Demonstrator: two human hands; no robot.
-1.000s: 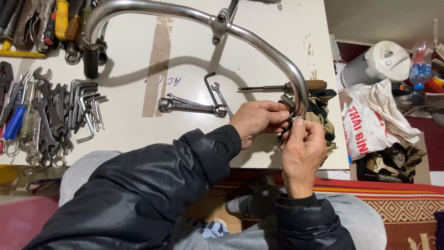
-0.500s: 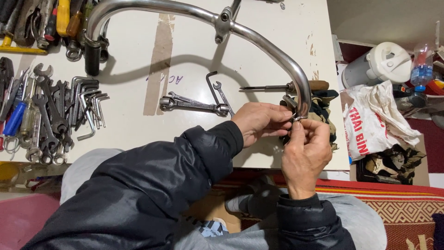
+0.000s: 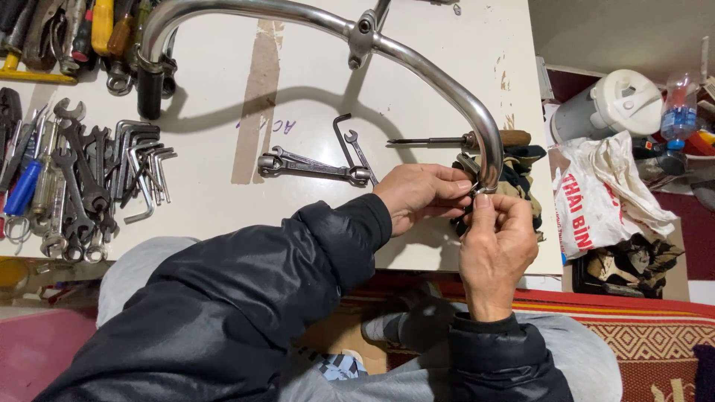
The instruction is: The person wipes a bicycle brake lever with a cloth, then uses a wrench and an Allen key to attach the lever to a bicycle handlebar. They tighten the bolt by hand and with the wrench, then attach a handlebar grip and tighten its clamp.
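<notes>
vs half a sec ago little has changed: left hand (image 3: 417, 195) and right hand (image 3: 497, 246) stay pinched together on a small metal clamp (image 3: 477, 187) at the lower end of the chrome handlebar (image 3: 447, 74), fingertips touching. bar is shiny, curved, w/ a bracket mid-way and a black grip at the far end, arching over the white counter (image 3: 223, 89). screwdriver (image 3: 462, 139) and dark gloves (image 3: 521, 175) lie just behind the hands, combo wrenches (image 3: 313, 165) to the left, hex keys (image 3: 145, 167) further left; the fingers hide most of the clamp.
</notes>
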